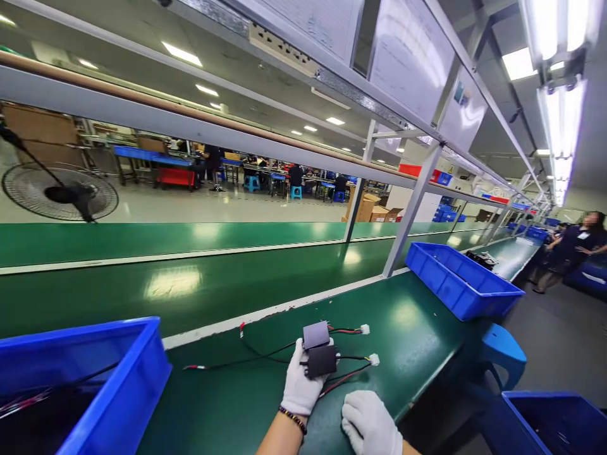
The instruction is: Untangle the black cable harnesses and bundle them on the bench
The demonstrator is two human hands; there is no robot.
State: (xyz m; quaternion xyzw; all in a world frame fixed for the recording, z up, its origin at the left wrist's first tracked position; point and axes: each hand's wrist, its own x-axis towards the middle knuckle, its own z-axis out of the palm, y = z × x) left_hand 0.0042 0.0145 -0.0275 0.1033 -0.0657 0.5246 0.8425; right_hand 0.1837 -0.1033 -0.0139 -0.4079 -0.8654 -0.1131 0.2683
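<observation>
My left hand [301, 385], in a white glove with a beaded bracelet at the wrist, holds two dark box-shaped parts with wires. The nearer part [321, 361] is black; the other part [315, 335] looks greyish under the light and lies just beyond it. White connectors [374, 359] end the wires on the right, while long leads with red and white tips [194, 367] stretch left over the green bench. My right hand [370, 422], also gloved, is near the bench's front edge with its fingers curled; whether anything is in them is hidden.
A blue bin [156, 373] holding wired parts stands at the left. Another blue bin [465, 284] is at the right, with a blue stool [505, 354] and a third bin [554, 420] below. A metal post [412, 208] rises behind the bench. A person [576, 246] stands far right.
</observation>
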